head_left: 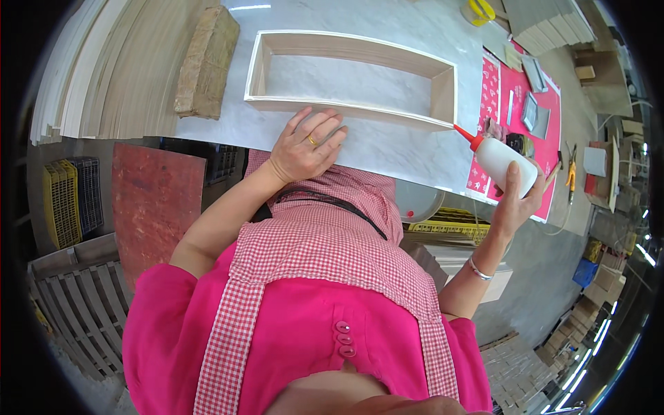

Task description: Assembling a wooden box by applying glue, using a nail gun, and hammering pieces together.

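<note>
A long rectangular wooden frame (pixel 353 108) with pale edges lies on the marbled table top. My right hand (pixel 519 190) is wrapped round a white squeeze bottle (pixel 499 160) with a red pointed nozzle. The bottle is tilted, and its tip meets the frame's near right corner or hovers just beside it; I cannot tell which. My left hand (pixel 311 142) rests at the table's near edge beside the frame's near side, fingers stretched out and slightly bent. Nothing shows in that hand, though whether its fingertips touch the frame is unclear.
Stacked wooden boards (pixel 117 69) and a brown block (pixel 207 62) stand at the left. A yellow tub (pixel 477 12) sits at the far right. Pink patterned sheeting (pixel 512 104) holds metal pieces; pliers with orange handles (pixel 571 173) lie beyond. A reddish board (pixel 158 207) stands below the table.
</note>
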